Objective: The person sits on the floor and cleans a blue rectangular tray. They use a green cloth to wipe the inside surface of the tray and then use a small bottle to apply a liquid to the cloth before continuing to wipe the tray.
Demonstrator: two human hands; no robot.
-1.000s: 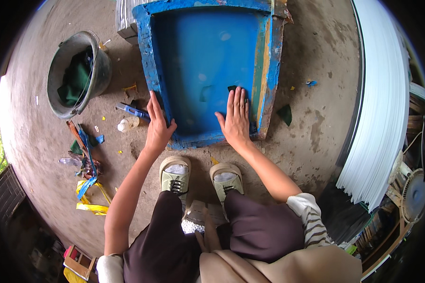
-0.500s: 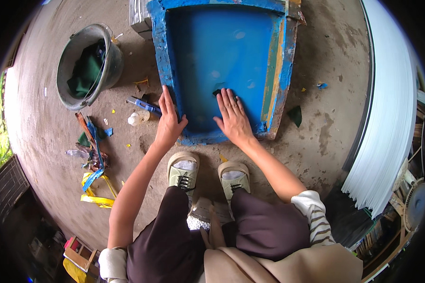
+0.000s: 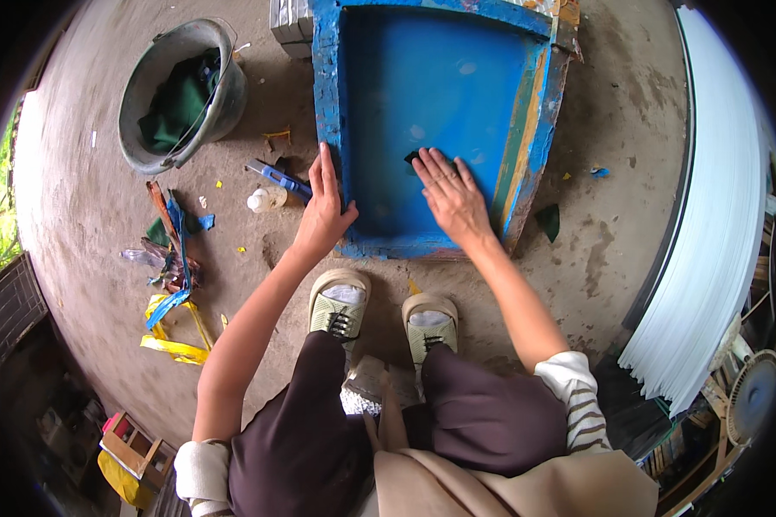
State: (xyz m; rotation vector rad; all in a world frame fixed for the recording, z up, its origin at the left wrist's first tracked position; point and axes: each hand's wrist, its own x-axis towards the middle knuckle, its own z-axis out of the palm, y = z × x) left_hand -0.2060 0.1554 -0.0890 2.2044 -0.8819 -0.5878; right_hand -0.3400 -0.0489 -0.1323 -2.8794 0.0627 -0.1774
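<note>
In front of my feet a wooden frame painted blue lies with a blue translucent sheet stretched inside it; it looks like a printing screen. My right hand presses flat on the lower part of the sheet, fingers stretched out and angled to the left. A small dark patch shows at its fingertips; what it is I cannot tell. On the frame's left edge rests my left hand, open, with the fingers along the wood and the thumb apart, holding nothing.
To the left lie a blue utility knife, a small bottle and scraps with yellow strips. A grey bucket holds dark green cloth. At right stands a stack of white sheets; below it is a fan.
The view has shifted, so the frame and bucket appear farther right and higher. My right hand has turned, its fingers now slanting more to the left. My left hand stays on the frame's edge.
</note>
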